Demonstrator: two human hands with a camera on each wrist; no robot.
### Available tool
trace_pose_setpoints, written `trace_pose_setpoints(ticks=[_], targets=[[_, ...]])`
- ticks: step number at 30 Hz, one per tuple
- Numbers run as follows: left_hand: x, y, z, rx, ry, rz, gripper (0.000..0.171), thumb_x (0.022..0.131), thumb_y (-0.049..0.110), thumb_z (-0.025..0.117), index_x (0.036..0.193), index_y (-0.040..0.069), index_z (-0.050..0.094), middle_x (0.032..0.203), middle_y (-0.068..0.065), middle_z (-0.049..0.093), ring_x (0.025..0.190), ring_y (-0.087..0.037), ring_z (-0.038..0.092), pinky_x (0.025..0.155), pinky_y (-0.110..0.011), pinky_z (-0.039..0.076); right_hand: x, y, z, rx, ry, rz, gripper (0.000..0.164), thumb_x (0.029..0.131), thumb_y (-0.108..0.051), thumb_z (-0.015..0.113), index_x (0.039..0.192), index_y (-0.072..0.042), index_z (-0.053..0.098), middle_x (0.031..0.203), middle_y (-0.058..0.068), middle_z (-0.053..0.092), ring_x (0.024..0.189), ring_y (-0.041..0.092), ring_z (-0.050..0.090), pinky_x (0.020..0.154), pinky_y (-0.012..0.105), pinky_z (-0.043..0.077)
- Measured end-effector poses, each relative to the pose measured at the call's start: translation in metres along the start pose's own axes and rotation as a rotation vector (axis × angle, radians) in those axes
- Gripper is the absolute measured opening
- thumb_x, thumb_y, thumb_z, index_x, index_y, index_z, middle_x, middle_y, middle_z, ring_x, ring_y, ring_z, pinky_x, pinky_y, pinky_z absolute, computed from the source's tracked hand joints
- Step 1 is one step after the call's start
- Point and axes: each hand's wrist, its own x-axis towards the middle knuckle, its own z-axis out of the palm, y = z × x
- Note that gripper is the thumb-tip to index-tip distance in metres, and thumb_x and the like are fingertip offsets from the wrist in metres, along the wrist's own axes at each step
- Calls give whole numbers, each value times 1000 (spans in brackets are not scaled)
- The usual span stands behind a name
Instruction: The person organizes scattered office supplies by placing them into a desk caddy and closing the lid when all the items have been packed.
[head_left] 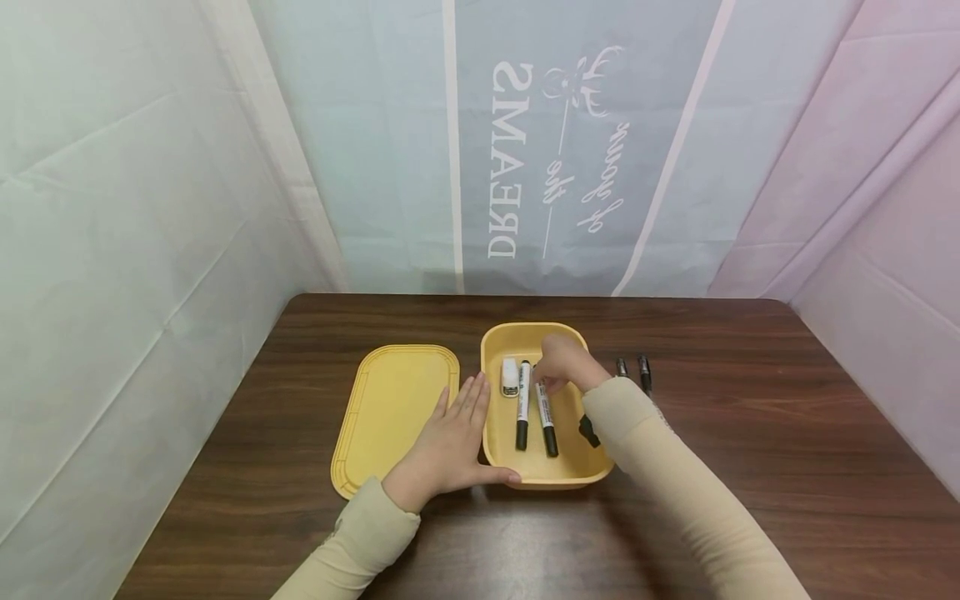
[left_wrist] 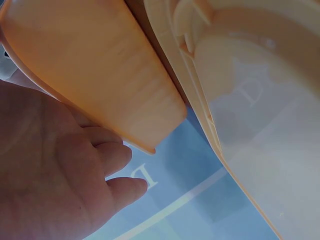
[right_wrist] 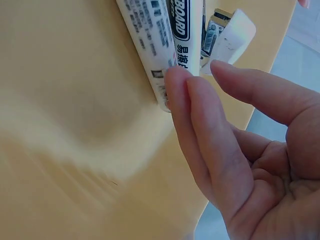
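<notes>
In the head view, a yellow plastic container [head_left: 551,473] holds two whiteboard markers with black caps, a left marker [head_left: 522,404] and a right marker [head_left: 547,421]. Beside them lies a small white object [head_left: 510,377] with a barcode label, its kind unclear. My left hand [head_left: 450,446] rests with spread fingers along the container's left rim, thumb at the near edge. Inside the container is my right hand [head_left: 562,362]. The right wrist view has its extended fingers [right_wrist: 212,135] at the end of a whiteboard marker [right_wrist: 150,47], the thumb held apart.
A yellow lid [head_left: 397,408] lies left of the container on the dark wooden table [head_left: 262,500]. Right of the container are two dark pens [head_left: 645,373], partly behind the right sleeve. A black object [head_left: 588,431] shows beside that sleeve. Fabric sheets [head_left: 397,167] surround the table.
</notes>
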Motion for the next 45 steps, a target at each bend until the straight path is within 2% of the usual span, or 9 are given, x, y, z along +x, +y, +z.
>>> trace_pose_setpoints(ticks=[6, 12, 18, 23, 26, 30, 34, 41, 45], targets=[[-1, 0, 1, 3, -9, -2, 124, 71, 84, 45, 149, -6, 10, 155, -21, 11, 142, -32, 13, 112, -51, 16, 0, 0, -3, -10, -2, 5, 31, 76, -2, 67, 51, -7, 50, 55, 11, 62, 47, 17, 63, 58, 34, 56], [-2, 0, 2, -7, -6, -1, 124, 71, 84, 46, 149, -5, 8, 155, -21, 11, 142, -32, 13, 112, -51, 15, -1, 0, -8, 2, 15, 23, 42, 78, -3, 67, 46, -12, 41, 49, 6, 58, 45, 14, 61, 61, 34, 56], [-3, 0, 2, -12, -4, -3, 124, 71, 84, 46, 149, -5, 8, 155, -20, 10, 142, -32, 12, 112, -51, 14, -2, 3, -11, 73, 35, 17, 44, 77, -4, 70, 45, -12, 42, 49, 5, 57, 44, 12, 58, 59, 32, 55], [-3, -1, 4, -21, 1, 0, 124, 71, 84, 47, 149, -5, 8, 155, -20, 10, 142, -32, 12, 112, -51, 14, -4, 7, -13, 265, 21, 20, 26, 77, -2, 69, 54, -1, 59, 53, 7, 61, 47, 13, 62, 63, 36, 56], [-4, -1, 4, -21, 1, -1, 125, 71, 84, 46, 149, -5, 8, 155, -20, 10, 142, -32, 12, 112, -51, 14, -4, 11, -14, 449, -29, 9, 13, 80, 0, 66, 72, 10, 67, 59, 9, 63, 52, 14, 64, 65, 35, 56], [-4, -1, 3, -16, 3, 4, 124, 71, 84, 46, 149, -5, 7, 155, -21, 10, 142, -32, 12, 112, -52, 14, -3, 16, -15, 691, -92, 25, 22, 85, 2, 63, 99, 20, 63, 67, 10, 67, 58, 14, 66, 67, 31, 56], [-5, -1, 3, -19, 1, 4, 125, 71, 84, 46, 149, -5, 6, 155, -21, 9, 142, -32, 12, 111, -52, 14, -4, 20, -18, 867, -136, 24, 18, 87, 3, 61, 100, 16, 63, 73, 12, 69, 64, 15, 68, 67, 27, 55], [-5, -1, 4, -25, 2, 3, 124, 71, 83, 47, 149, -6, 9, 155, -21, 9, 142, -32, 12, 112, -51, 15, -13, 30, -33, 987, -166, -31, 28, 92, 1, 57, 115, 17, 56, 80, 9, 70, 74, 15, 69, 72, 26, 55], [-5, -1, 4, -22, 2, 5, 124, 71, 83, 47, 149, -6, 9, 155, -20, 10, 142, -32, 12, 112, -51, 15, -16, 40, -39, 1025, -168, -51, 17, 93, 0, 55, 106, 9, 62, 84, 9, 69, 76, 15, 68, 70, 24, 54]])
